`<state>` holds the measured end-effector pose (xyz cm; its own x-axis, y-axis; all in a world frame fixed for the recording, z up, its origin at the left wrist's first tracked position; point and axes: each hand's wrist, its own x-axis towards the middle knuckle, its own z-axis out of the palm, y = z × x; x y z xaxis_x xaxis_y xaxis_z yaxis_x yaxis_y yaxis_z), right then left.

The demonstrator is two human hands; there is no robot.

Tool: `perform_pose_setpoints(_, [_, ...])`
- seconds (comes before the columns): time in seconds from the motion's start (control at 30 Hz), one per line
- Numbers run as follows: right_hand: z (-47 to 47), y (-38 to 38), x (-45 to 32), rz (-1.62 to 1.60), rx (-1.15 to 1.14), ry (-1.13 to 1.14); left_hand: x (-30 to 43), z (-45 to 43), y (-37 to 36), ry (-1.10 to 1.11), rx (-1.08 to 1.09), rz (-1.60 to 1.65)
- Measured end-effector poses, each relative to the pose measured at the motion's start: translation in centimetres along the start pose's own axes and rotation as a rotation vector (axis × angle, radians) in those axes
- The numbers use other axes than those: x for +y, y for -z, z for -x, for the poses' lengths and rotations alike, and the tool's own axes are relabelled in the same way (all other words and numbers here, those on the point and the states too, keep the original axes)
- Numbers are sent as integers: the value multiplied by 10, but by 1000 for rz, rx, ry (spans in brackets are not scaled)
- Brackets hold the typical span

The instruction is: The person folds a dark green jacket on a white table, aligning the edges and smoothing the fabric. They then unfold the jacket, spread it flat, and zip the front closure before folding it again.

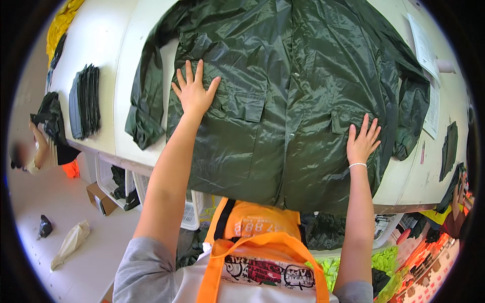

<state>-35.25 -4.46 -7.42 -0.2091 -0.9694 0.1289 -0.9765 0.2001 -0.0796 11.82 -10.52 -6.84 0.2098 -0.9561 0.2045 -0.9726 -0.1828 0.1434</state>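
A dark green, shiny waterproof jacket (235, 151) lies spread over the table, its front facing up and its lower hem hanging at the near edge. My left hand (195, 92) rests flat on the jacket's left side, fingers splayed, above and beside a pocket flap (248, 107). On the other side my right hand (362, 142) presses flat beside the right pocket flap (340, 122), fingers spread, a pale bracelet at the wrist. Neither hand grips the cloth. Both sleeves lie out to the sides, the left cuff (146, 127) crumpled. The collar end runs out of view at the top.
A stack of folded dark garments (85, 102) sits left on the white table (125, 49). Printed sheets (432, 110), a thin pen-like tool (422, 152) and a folded dark piece (449, 151) lie right. White crates (193, 210) stand below. A person (41, 147) holds dark cloth at far left.
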Motion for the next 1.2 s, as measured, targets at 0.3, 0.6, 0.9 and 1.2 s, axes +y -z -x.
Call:
perform_pose_setpoints(0.3, [-9,59,-89,-301,108,262,0,-2,-1,39,-13,-36])
perform_pose_setpoints(0.6, [87,53,-152,-812,-183,-7,147,111,65,-157,-582,415])
perform_pose_setpoints(0.9, [83,48,-149,-862,-163,38,161,72,37,-107,-1009,669])
perform_pose_setpoints(1.2, [84,45,-164,-971,-192,8,145,78,28,105,-1188,1268])
